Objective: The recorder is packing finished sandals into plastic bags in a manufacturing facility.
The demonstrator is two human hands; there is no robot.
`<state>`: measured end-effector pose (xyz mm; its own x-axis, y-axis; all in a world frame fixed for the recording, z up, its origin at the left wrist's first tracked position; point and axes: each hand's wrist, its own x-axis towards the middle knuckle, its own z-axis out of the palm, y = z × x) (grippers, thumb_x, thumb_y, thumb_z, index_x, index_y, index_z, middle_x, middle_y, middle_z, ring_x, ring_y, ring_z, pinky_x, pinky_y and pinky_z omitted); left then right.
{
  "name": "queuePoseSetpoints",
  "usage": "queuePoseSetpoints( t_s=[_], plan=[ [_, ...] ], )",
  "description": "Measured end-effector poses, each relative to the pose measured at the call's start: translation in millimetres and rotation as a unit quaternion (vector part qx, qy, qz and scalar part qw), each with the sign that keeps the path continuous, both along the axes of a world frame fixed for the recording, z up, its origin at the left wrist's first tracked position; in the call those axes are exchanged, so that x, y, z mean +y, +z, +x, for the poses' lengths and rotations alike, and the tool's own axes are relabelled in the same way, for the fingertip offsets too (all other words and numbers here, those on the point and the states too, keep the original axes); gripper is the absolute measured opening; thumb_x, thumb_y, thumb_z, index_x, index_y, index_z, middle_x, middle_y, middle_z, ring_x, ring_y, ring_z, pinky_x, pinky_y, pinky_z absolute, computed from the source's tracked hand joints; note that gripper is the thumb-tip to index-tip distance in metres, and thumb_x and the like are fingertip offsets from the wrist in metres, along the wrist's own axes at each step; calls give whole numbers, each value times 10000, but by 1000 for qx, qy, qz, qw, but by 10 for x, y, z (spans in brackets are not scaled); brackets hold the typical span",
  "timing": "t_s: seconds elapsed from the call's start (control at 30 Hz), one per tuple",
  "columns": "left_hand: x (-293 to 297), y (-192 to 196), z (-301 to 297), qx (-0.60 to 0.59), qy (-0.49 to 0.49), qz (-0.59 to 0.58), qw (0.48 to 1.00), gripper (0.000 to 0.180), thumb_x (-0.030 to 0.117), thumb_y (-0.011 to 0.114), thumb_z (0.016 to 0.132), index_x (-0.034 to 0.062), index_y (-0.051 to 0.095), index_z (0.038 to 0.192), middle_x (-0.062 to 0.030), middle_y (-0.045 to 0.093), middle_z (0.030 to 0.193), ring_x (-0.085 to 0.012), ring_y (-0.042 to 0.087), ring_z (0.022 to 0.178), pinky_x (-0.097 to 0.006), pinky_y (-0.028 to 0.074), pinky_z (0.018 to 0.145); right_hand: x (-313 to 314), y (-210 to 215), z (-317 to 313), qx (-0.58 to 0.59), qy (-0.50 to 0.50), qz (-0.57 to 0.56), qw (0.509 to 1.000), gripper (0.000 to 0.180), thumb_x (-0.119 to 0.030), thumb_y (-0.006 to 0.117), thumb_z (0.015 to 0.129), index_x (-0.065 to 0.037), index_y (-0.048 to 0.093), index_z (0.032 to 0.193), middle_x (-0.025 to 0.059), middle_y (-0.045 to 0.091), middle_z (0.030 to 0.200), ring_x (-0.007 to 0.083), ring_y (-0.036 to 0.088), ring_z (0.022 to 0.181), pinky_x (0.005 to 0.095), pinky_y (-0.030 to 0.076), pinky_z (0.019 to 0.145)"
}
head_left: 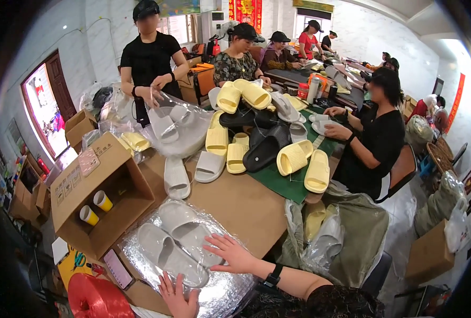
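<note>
Two light grey slide sandals [164,249] lie side by side on a stack of clear, shiny plastic bags [132,257] at the table's near edge. My left hand [178,296] is flat with fingers spread, close to the heel end of the left sandal. Across the right sandal's edge reaches my right hand [231,255], its fingers stretched out and apart, a black band on the wrist. Neither hand grips anything. Whether the sandals are inside the top bag or on it, I cannot tell.
Beyond is a pile of yellow, black and grey slides [256,132]. An opened cardboard box [95,185] with two yellow cups stands left, near a phone [119,268], scissors [79,259] and red twine [97,298]. A sack [346,238] sits right. Several people work around the table, one holding a bag [185,130].
</note>
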<state>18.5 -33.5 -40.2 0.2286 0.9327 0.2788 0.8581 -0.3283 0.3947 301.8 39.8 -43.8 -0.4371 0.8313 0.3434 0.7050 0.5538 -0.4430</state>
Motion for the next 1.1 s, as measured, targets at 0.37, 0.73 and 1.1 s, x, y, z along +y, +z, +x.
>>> queuePoseSetpoints(
  t_s=[0.37,0.73,1.1],
  plan=[
    [-27,22,8,-14,3,2,1000,618,370,640,898,118,499,1445,-275,346,1539,-467,263,1445,-594,209,1163,-26,-2,-16,-7,-6,6,1000,732,-564,595,922,-133,419,1487,114,326,1591,343,289,1468,517,226,1190],
    [-31,-31,0,-9,-2,28,1000,635,369,634,899,124,476,1463,-266,360,1535,-457,285,1441,-594,215,1163,-42,25,-30,-12,-4,16,1000,728,-569,585,926,-129,425,1483,127,335,1583,353,311,1453,515,251,1178],
    [-25,-14,-1,-36,23,-4,999,648,394,703,824,110,549,1386,-235,271,1596,-466,225,1468,-619,185,1159,-14,-6,-54,-12,-6,14,1000,723,-563,592,924,-142,425,1488,117,326,1590,353,289,1465,530,247,1178]
  ],
)
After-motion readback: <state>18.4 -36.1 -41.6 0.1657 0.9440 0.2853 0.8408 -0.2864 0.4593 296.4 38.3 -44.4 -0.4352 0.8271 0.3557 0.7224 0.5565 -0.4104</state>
